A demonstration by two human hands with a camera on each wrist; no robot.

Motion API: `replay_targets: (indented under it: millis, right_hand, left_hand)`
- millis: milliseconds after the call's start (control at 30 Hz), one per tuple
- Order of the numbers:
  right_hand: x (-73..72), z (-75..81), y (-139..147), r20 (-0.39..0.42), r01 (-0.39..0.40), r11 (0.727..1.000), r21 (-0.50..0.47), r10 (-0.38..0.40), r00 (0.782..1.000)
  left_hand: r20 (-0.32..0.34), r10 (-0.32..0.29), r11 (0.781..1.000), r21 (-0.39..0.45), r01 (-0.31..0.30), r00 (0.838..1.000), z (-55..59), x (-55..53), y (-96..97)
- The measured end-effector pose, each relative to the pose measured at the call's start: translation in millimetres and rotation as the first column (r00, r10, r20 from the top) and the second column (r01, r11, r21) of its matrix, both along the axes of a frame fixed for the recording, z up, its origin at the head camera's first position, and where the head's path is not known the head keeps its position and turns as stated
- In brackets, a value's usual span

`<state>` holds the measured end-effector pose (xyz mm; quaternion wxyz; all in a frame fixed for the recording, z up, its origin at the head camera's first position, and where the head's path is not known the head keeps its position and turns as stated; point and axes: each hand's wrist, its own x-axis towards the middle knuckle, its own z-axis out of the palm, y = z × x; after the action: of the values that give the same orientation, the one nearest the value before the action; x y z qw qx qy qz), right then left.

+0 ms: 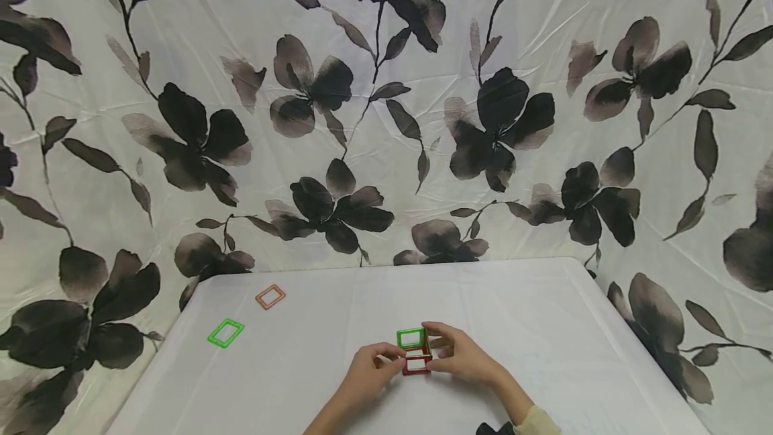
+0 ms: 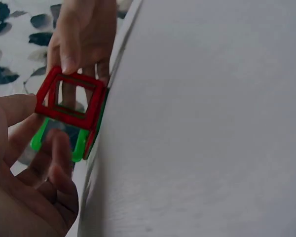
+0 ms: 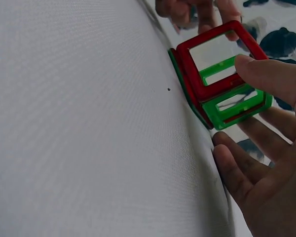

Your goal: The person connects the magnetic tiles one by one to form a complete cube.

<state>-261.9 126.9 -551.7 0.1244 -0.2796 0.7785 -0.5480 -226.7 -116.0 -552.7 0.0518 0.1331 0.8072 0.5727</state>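
Note:
Several open-framed square magnetic tiles stand joined as a small box on the table. Its front is a red tile (image 1: 417,372), with an upright green tile (image 1: 400,339) at the back. From the left, my left hand (image 1: 371,368) pinches the box's edge, the thumb at the side of the red tile (image 2: 66,117) in the left wrist view. My right hand (image 1: 461,354) holds the opposite side. In the right wrist view its thumb lies on the red tile (image 3: 191,69), while the other fingers reach around behind the green side tile (image 3: 214,116).
Two loose tiles lie flat toward the table's left side: a green frame (image 1: 217,329) and, farther back, an orange frame (image 1: 266,291). The white-covered table (image 1: 543,314) ends at a back edge against a flower-patterned cloth (image 1: 386,146).

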Motion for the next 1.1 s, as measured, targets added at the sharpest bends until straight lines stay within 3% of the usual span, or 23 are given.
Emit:
replay_targets:
  millis: [167, 467, 800, 1100]
  right_hand:
    - [0.6, 0.7, 0.1, -0.005, 0.000, 1.000, -0.006, 0.000, 1.000]
    - [11.4, 17.3, -3.1, 0.021, 0.006, 1.000, -0.012, -0.006, 1.000]
    - [-0.9, 1.1, 0.7, -0.007, 0.007, 1.000, 0.005, -0.007, 1.000]
    - [3.0, 1.0, -1.7, -0.016, 0.030, 0.999, 0.036, -0.029, 0.999]
  left_hand:
    - [-0.020, -0.040, 0.998, 0.041, 0.040, 0.999, -1.2, 9.0, 2.6]
    - [-0.006, -0.034, 0.998, 0.048, 0.035, 0.999, -5.7, 8.7, 1.1]
    - [-0.006, -0.043, 0.995, 0.088, 0.043, 0.999, -4.1, 6.4, 1.5]
    - [-0.010, -0.044, 0.996, 0.080, 0.045, 0.999, -5.0, 6.8, 0.8]
